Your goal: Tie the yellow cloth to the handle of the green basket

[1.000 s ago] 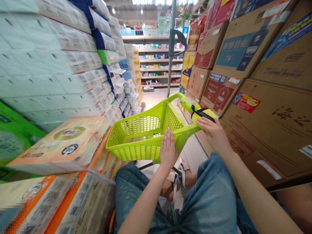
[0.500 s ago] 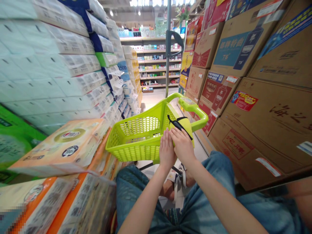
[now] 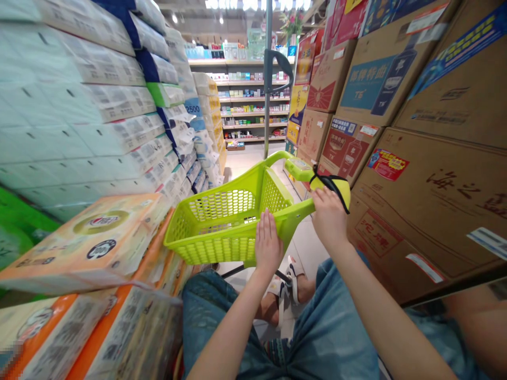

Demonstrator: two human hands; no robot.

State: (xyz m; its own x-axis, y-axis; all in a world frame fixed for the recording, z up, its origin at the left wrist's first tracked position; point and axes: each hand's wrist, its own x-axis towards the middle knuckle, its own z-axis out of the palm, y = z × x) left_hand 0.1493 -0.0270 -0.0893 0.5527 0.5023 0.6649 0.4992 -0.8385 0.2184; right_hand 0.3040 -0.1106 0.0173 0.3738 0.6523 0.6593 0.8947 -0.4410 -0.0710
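Observation:
A lime-green shopping cart basket (image 3: 222, 252) stands in front of my knees, with a looped handle (image 3: 299, 168) at its right end. My left hand (image 3: 269, 244) lies on the near rim with its fingers stretched out. Over at the handle's near bend, my right hand (image 3: 329, 215) is closed on a yellow cloth-like piece with black edging (image 3: 343, 190). That piece lies against the handle and hides part of it. How the fingers under it are placed, I cannot see.
Stacked tissue packs (image 3: 119, 100) rise on the left, with orange packs (image 3: 95, 232) close by my left knee. Cardboard cartons (image 3: 443, 190) wall the right side. A grey pole (image 3: 267, 121) stands behind the cart, and stocked shelves (image 3: 253, 113) cross the aisle's far end.
My right hand has moved right with the yellow piece, from the basket's rim beside my left hand to the handle's bend. My left hand stays on the rim.

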